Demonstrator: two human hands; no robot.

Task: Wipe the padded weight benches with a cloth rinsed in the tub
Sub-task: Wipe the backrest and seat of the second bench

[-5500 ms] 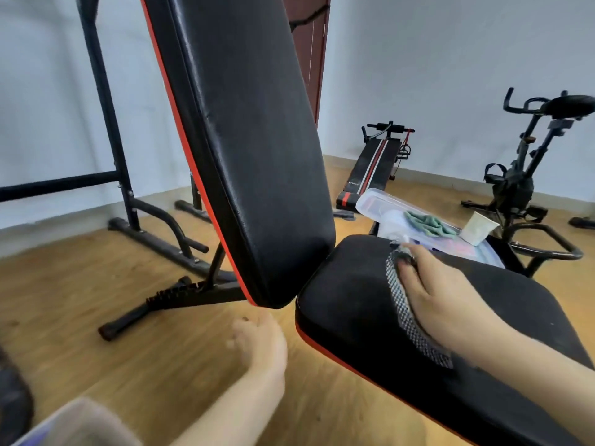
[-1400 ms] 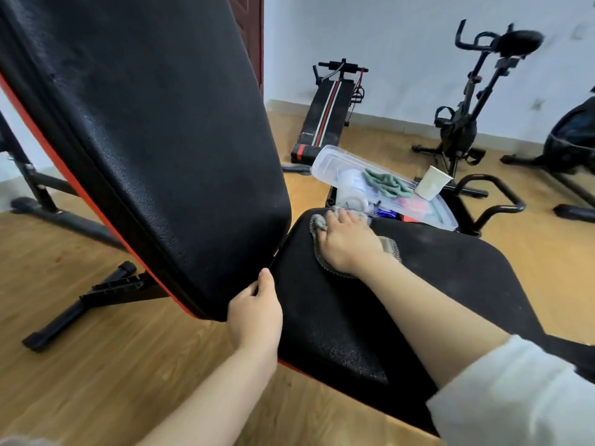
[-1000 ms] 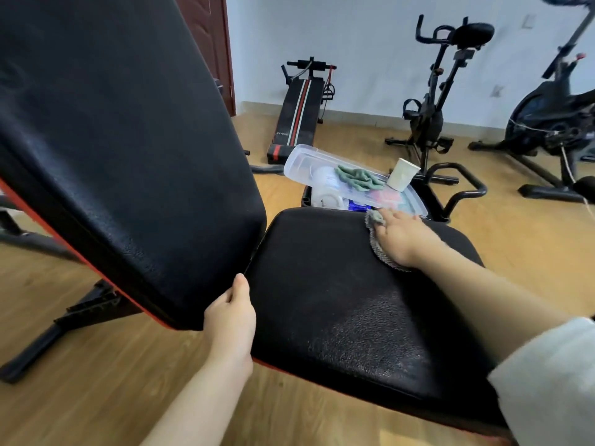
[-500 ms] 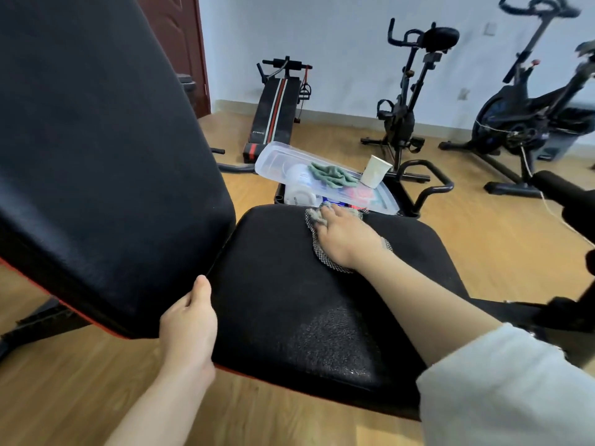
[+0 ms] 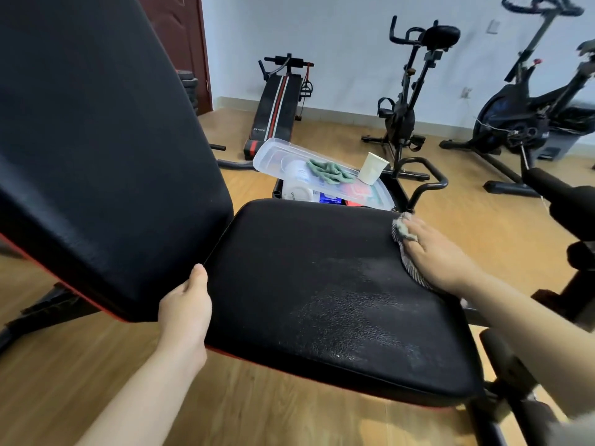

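Observation:
The weight bench fills the view, its black seat pad [image 5: 322,284] level and its black backrest [image 5: 96,140] tilted up on the left. A damp sheen shows on the near right part of the seat. My right hand [image 5: 441,259] lies flat on a grey checked cloth [image 5: 406,252] and presses it onto the seat's far right edge. My left hand [image 5: 185,310] holds the backrest's bottom edge at the gap between the pads, thumb up, fingers hidden underneath. A clear plastic tub [image 5: 273,152] stands just behind the seat.
A green cloth [image 5: 328,170] and a paper cup [image 5: 372,167] lie on the tub. A sit-up bench [image 5: 277,107] and two exercise bikes [image 5: 405,111] [image 5: 528,123] stand by the far wall. Black frame bars and foam rollers [image 5: 560,194] crowd the right. The floor is wood.
My right hand has slid the cloth from the far middle of the seat to its far right edge. My left hand has stayed at the backrest's bottom edge.

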